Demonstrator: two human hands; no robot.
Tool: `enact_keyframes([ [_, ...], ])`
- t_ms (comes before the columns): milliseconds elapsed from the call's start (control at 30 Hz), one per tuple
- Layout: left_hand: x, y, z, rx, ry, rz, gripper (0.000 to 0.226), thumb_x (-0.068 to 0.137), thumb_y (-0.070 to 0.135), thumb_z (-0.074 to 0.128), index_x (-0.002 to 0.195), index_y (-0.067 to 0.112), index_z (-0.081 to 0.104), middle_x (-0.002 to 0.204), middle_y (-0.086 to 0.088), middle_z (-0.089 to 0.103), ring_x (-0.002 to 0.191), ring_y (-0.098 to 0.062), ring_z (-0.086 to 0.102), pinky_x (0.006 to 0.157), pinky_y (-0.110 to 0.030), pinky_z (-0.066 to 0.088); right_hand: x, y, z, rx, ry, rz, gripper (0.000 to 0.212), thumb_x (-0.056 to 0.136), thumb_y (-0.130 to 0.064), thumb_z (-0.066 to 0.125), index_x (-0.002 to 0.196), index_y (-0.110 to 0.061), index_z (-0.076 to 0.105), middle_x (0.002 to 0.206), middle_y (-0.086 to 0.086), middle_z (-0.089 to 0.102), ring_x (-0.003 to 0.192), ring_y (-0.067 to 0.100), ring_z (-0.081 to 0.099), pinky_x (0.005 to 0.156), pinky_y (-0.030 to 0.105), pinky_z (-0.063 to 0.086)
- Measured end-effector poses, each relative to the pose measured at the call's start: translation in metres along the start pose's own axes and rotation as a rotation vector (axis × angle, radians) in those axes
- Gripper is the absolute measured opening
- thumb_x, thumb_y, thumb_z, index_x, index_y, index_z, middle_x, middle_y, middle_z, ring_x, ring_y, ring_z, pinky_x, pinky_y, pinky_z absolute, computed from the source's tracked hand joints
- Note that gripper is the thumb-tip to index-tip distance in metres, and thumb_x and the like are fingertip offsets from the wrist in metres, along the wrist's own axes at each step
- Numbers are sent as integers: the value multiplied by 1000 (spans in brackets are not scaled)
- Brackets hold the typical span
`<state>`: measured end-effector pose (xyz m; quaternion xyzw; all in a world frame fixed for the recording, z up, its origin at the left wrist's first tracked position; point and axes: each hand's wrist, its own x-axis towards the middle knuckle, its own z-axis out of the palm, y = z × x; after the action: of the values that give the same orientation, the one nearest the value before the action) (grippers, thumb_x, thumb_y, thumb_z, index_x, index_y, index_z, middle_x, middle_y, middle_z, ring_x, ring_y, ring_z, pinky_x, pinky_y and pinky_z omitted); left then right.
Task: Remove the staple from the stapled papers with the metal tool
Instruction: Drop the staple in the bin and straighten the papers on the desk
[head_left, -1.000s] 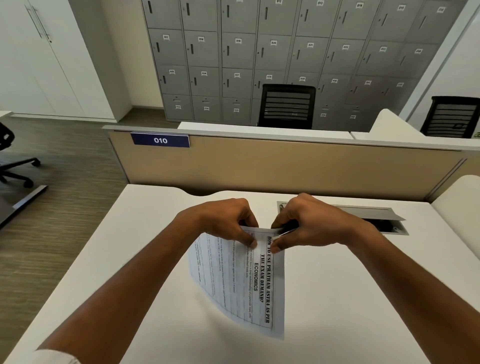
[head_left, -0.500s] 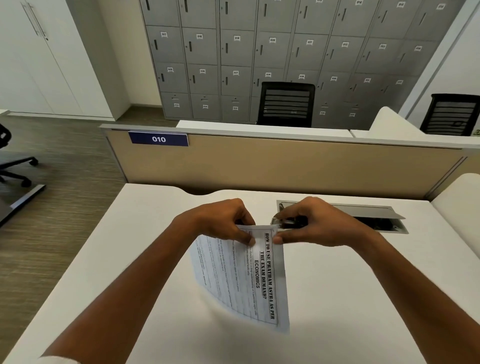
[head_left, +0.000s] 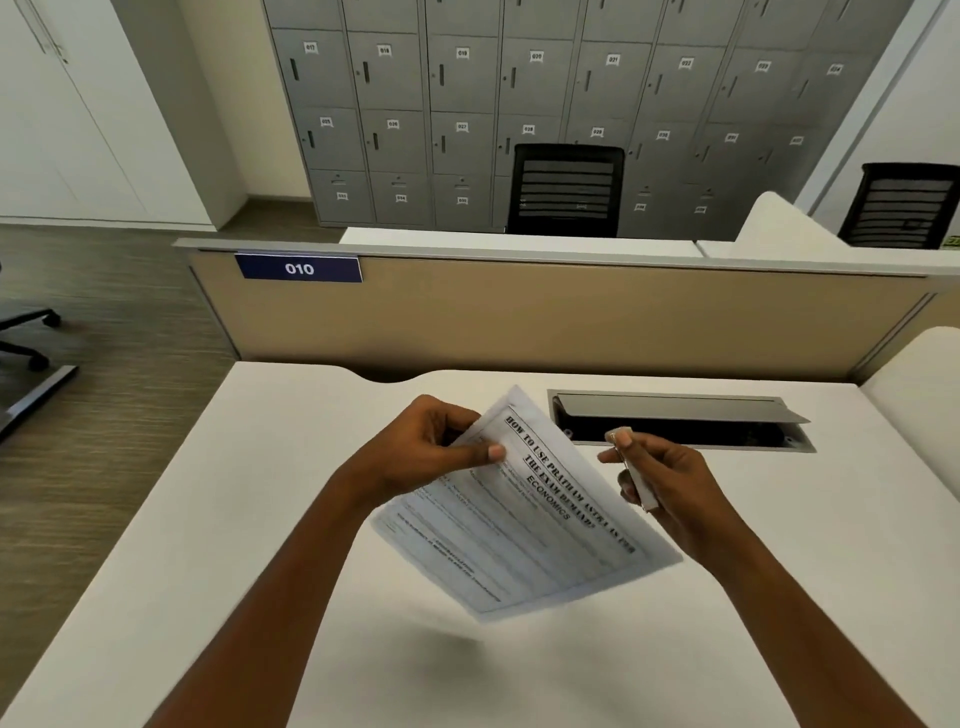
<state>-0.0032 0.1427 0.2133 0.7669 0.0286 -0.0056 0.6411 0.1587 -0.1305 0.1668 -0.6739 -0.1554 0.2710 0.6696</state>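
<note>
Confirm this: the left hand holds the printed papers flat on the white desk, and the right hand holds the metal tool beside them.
Not flat on the desk. The head view shows the left hand holding the printed papers tilted above the white desk, with their shadow on the surface below. The rest stands: the right hand holds the metal tool beside them.

The left hand (head_left: 434, 457) pinches the papers (head_left: 524, 519). At their 3 o'clock, the right hand (head_left: 675, 486) grips the metal tool (head_left: 637, 475).

The papers (head_left: 524, 514) hang above the desk (head_left: 260, 519), the cable hatch (head_left: 680, 421) behind them.
</note>
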Motion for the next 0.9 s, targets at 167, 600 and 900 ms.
enact_keyframes([
  [167, 1, -15, 9, -202, 173, 95, 30, 90, 35, 77, 113, 15, 80, 114, -11, 79, 102, -34, 77, 87, -47, 64, 11, 21, -14, 127, 136, 12, 13, 91, -17, 73, 102, -12, 75, 93, 7, 74, 80, 24, 63, 75, 39, 50],
  [600, 22, -31, 41, -430, 378, 151, 29, 93, 30, 74, 116, 14, 78, 116, -13, 78, 106, -33, 75, 85, -37, 62, 57, 109, -47, -544, 578, -123, 17, 88, -37, 72, 86, -21, 69, 81, 2, 68, 77, 29, 64, 74, 39, 51],
  [900, 30, -40, 50, -437, 442, 110, 28, 94, 33, 73, 115, 16, 78, 116, -12, 78, 105, -34, 76, 85, -41, 63, 66, 169, -73, -939, 566, 92, 35, 89, -30, 74, 86, 5, 69, 82, 26, 60, 82, 44, 63, 68, 40, 47],
])
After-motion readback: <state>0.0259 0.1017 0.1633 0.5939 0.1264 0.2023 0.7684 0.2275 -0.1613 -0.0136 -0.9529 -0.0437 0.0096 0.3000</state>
